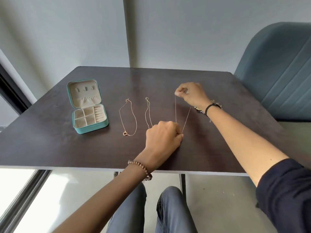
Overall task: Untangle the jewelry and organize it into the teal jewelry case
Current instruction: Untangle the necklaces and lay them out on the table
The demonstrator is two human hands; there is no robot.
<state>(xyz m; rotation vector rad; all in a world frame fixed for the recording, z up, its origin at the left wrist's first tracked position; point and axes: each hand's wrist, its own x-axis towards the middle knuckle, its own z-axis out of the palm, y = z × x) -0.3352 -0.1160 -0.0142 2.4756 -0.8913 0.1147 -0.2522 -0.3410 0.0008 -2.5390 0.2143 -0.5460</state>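
- The teal case lies open toward 9 o'clock on the desk. Its lid hooks are too small to read.
- A ring necklace lies looped and free at 3 o'clock of the case.
- A second necklace lies near the desk's centre, its near end hidden behind the left hand.
- The left hand's fingers are clenched, pinching the third chain at its 6 o'clock end.
- That chain looks featherlight, limp and easily kinked. It is best held at its ends and drawn gently.
- The right hand, toward 2 o'clock, pinches the chain's far end. The second strand's end near the wrist is hard to make out.
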